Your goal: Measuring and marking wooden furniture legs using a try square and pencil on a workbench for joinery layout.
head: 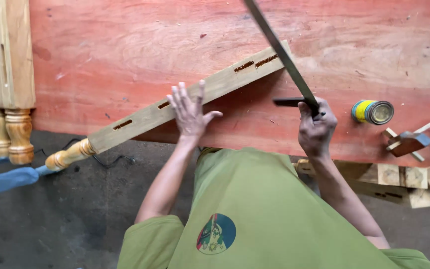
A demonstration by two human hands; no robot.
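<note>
Wooden leg [175, 107] is lying across the red table [100, 55], its long axis slanting from the turned end at lower left up to the slotted end at upper centre. Left hand [190, 112] is pressing flat on its middle, fingers spread. Right hand [316, 127], off to the right, is gripping a long metal square [279, 50] crossing the leg's upper end.

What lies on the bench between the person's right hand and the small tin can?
Nothing: in the head view, the stretch of red wooden bench between the right hand and the tin can is bare.
</note>
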